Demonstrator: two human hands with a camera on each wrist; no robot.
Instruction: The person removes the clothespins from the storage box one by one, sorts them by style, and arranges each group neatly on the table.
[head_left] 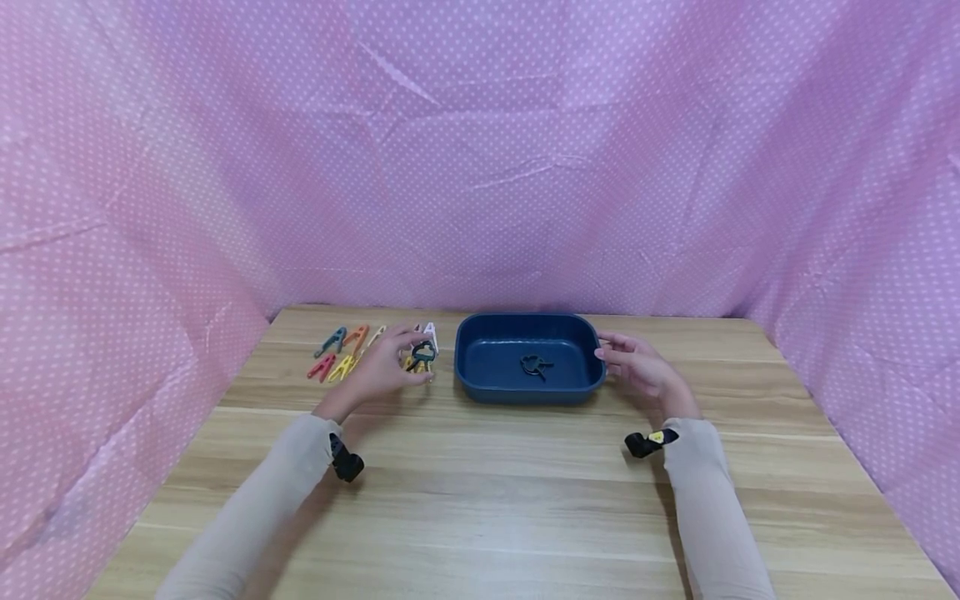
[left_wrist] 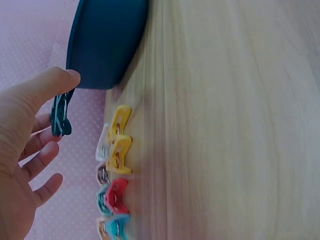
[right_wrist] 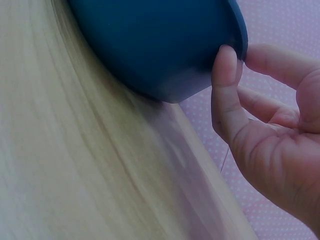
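Observation:
My left hand pinches a dark green clothespin between thumb and fingers, raised above the table just left of the dark blue basin. At the other end of the basin, my right hand grips the rim; the right wrist view shows the thumb on one side of the wall and fingers on the other. Another dark clothespin lies on the basin floor. Under and beside my left hand are yellow clothespins and a white one, partly hidden in the head view.
Further left on the wooden table lie several clothespins, among them a blue-grey one, an orange one and a red one. Pink dotted cloth hangs behind the table and along both sides.

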